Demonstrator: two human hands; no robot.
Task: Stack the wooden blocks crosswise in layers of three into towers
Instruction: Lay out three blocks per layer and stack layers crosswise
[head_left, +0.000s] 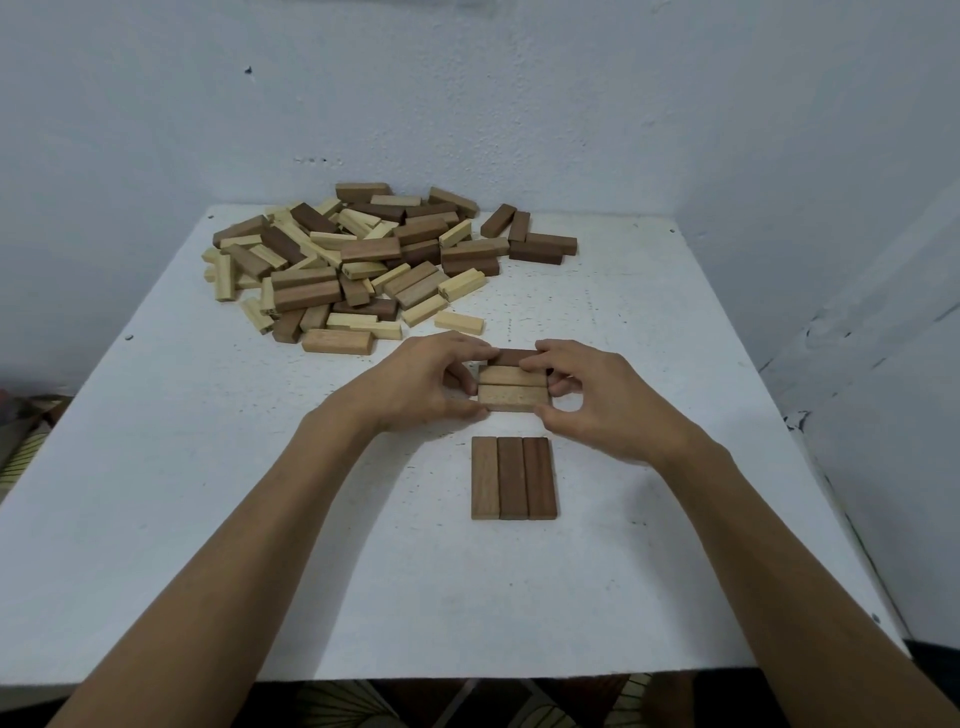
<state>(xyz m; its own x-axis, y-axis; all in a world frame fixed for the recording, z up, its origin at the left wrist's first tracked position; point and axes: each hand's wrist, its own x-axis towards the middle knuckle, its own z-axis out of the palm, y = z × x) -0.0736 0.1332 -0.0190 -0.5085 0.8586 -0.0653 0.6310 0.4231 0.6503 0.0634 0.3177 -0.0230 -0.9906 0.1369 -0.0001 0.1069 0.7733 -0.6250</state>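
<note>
The left grip (426, 382) and right grip (597, 395) clasped opposite ends of a three-block layer (511, 387) on the white bench (208, 467), just beyond another three-block row (513, 478)

A white, speckled table (218, 493) stands against pale bluish walls (519, 93); patterned floor (332, 701) shows below its near edge.

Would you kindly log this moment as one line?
row of three blocks: sideways, between hands | left hand: grips its left end | right hand: grips its right end | three-block layer: nearer, untouched | pile: far left
</note>
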